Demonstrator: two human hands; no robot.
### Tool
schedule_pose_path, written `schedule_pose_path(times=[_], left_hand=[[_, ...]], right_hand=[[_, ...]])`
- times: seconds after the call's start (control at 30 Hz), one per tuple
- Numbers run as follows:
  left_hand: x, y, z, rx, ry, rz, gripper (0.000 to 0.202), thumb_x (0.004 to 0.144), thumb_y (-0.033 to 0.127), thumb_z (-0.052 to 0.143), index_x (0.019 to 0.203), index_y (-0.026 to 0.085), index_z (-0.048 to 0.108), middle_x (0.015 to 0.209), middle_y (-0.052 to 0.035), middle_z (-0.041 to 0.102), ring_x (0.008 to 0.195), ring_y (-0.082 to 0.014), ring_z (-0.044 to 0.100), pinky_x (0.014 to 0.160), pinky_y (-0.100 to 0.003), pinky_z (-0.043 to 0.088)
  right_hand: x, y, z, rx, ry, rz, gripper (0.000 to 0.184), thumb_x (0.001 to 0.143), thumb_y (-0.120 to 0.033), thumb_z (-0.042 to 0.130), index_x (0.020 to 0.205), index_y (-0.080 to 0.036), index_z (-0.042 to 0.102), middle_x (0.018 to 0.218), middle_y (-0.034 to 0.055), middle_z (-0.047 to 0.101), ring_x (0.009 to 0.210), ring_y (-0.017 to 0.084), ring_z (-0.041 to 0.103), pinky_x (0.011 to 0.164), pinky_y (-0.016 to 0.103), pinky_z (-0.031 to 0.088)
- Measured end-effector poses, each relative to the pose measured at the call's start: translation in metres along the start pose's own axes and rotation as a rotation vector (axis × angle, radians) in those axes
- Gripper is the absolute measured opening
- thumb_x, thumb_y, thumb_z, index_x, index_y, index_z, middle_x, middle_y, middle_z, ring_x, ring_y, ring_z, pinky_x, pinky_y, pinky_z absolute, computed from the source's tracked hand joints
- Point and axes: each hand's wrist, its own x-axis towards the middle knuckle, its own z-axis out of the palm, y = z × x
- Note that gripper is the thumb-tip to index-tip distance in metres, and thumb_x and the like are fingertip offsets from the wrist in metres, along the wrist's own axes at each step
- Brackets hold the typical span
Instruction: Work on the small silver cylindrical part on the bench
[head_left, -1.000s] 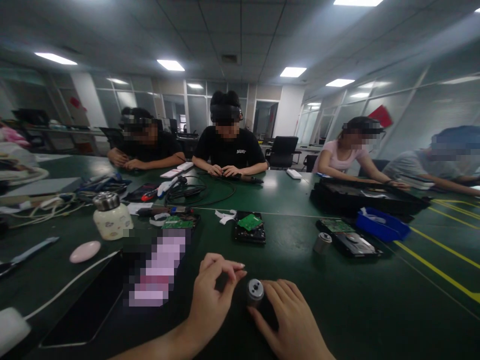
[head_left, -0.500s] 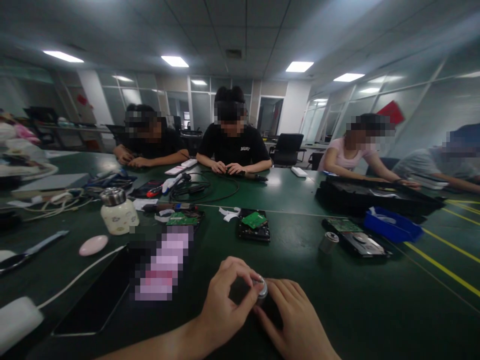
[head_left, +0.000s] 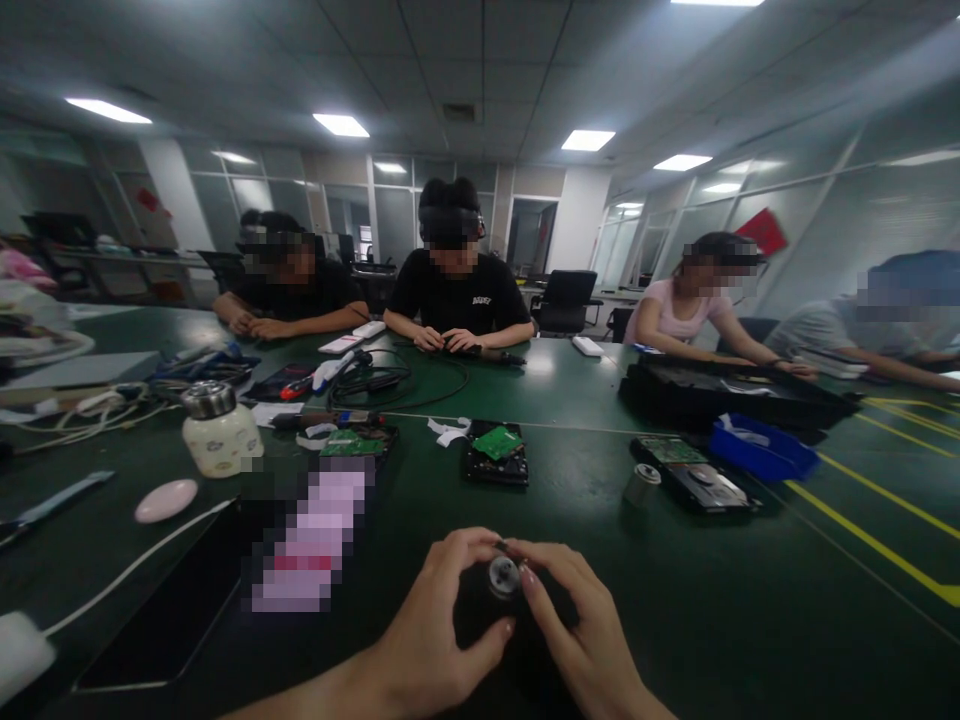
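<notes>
A small metal cylinder [head_left: 503, 577] stands upright on the green table, its round top with dark openings facing me. My left hand [head_left: 442, 605] curves around its left side, index fingertip at the far edge and thumb low in front. On the other side, my right hand [head_left: 581, 610] has its thumb against the cylinder's right edge and its index finger behind. Between the two index fingertips shows a tiny dark piece, too small to name. The cylinder's lower body is in shadow. A similar metal cylinder [head_left: 643, 484] stands farther right.
Opened hard drives [head_left: 496, 455] with green boards lie ahead, and a blue bin [head_left: 761, 447] is at right. To my left are a cream bottle [head_left: 222, 435], a pink oval object [head_left: 166, 500], a dark tablet-like slab [head_left: 161, 610] and a white cable. Several people sit across the table.
My left hand has opened from a pinch over the cylinder's top to a wider curve around it. My right fingers have come up to its top edge. The view has shifted slightly.
</notes>
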Motion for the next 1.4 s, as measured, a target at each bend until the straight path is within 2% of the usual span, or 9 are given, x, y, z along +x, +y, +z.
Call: schedule_pose_path(times=[0.2, 0.47, 0.63, 0.8, 0.93, 1.03, 1.17, 1.3, 1.4], left_hand=[[0.009, 0.000, 0.004, 0.007, -0.064, -0.068, 0.026, 0.075, 0.021, 0.069, 0.099, 0.025, 0.061, 0.098, -0.0039, 0.067, 0.096, -0.0240, 0.062, 0.084, -0.040, 0.051], [0.006, -0.001, 0.005, 0.039, -0.069, -0.083, 0.024, 0.074, 0.019, 0.070, 0.095, 0.026, 0.062, 0.090, 0.0000, 0.067, 0.088, -0.0208, 0.063, 0.077, -0.033, 0.052], [0.007, 0.002, 0.004, 0.100, -0.009, -0.106, 0.027, 0.075, 0.020, 0.069, 0.100, 0.025, 0.060, 0.100, -0.0024, 0.067, 0.097, -0.0225, 0.061, 0.086, -0.038, 0.050], [0.010, -0.002, 0.003, 0.086, 0.050, -0.191, 0.024, 0.078, 0.018, 0.062, 0.102, 0.023, 0.057, 0.098, -0.0040, 0.067, 0.095, -0.0223, 0.064, 0.086, -0.038, 0.050], [0.009, -0.007, 0.005, 0.089, 0.058, -0.192, 0.025, 0.078, 0.020, 0.062, 0.103, 0.022, 0.054, 0.101, -0.0055, 0.064, 0.097, -0.0230, 0.062, 0.087, -0.039, 0.048], [0.009, -0.008, 0.006, 0.111, 0.087, -0.252, 0.031, 0.074, 0.021, 0.066, 0.102, 0.021, 0.054, 0.100, -0.0062, 0.063, 0.097, -0.0246, 0.060, 0.086, -0.040, 0.047], [0.010, -0.003, 0.003, 0.090, 0.046, -0.348, 0.021, 0.073, 0.025, 0.068, 0.091, 0.020, 0.060, 0.092, -0.0043, 0.066, 0.089, -0.0238, 0.062, 0.080, -0.036, 0.048], [0.012, 0.000, 0.002, 0.027, -0.030, -0.331, 0.021, 0.071, 0.025, 0.072, 0.090, 0.022, 0.065, 0.093, -0.0028, 0.067, 0.090, -0.0226, 0.062, 0.081, -0.034, 0.048], [0.013, -0.001, 0.002, 0.015, -0.048, -0.289, 0.025, 0.072, 0.022, 0.073, 0.095, 0.024, 0.066, 0.098, -0.0020, 0.067, 0.094, -0.0223, 0.061, 0.085, -0.035, 0.047]], right_hand=[[0.009, -0.005, 0.005, 0.131, 0.033, 0.028, 0.016, 0.088, -0.032, 0.057, 0.090, -0.025, 0.071, 0.090, 0.0062, 0.070, 0.086, 0.022, 0.066, 0.077, 0.036, 0.053], [0.010, -0.009, 0.005, 0.192, 0.037, 0.077, 0.019, 0.088, -0.038, 0.058, 0.087, -0.025, 0.071, 0.092, 0.0063, 0.068, 0.089, 0.022, 0.064, 0.079, 0.037, 0.052], [0.006, 0.009, 0.001, -0.039, 0.194, 0.137, 0.021, 0.090, -0.037, 0.052, 0.090, -0.024, 0.069, 0.096, 0.0089, 0.068, 0.095, 0.027, 0.062, 0.085, 0.047, 0.047], [-0.006, 0.023, -0.007, -0.384, 0.000, 0.205, 0.014, 0.085, -0.029, 0.059, 0.092, -0.031, 0.072, 0.113, 0.0068, 0.065, 0.109, 0.032, 0.057, 0.088, 0.058, 0.041], [-0.012, 0.017, -0.007, -0.446, -0.049, 0.235, 0.022, 0.083, -0.032, 0.062, 0.104, -0.029, 0.069, 0.122, 0.0082, 0.062, 0.117, 0.032, 0.053, 0.095, 0.058, 0.037], [-0.010, 0.011, -0.007, -0.429, -0.064, 0.312, 0.022, 0.081, -0.034, 0.063, 0.100, -0.027, 0.069, 0.125, 0.0083, 0.060, 0.121, 0.031, 0.050, 0.099, 0.056, 0.034], [-0.006, 0.012, -0.009, -0.330, -0.042, 0.389, 0.014, 0.082, -0.032, 0.061, 0.088, -0.027, 0.072, 0.121, 0.0070, 0.063, 0.119, 0.030, 0.051, 0.099, 0.053, 0.035], [0.001, 0.010, -0.007, -0.049, 0.107, 0.289, 0.017, 0.086, -0.032, 0.056, 0.094, -0.024, 0.070, 0.117, 0.0079, 0.064, 0.111, 0.026, 0.057, 0.095, 0.045, 0.042], [0.006, 0.002, -0.001, 0.144, 0.088, 0.203, 0.015, 0.086, -0.029, 0.057, 0.095, -0.023, 0.069, 0.106, 0.0063, 0.068, 0.102, 0.023, 0.062, 0.092, 0.037, 0.046]])
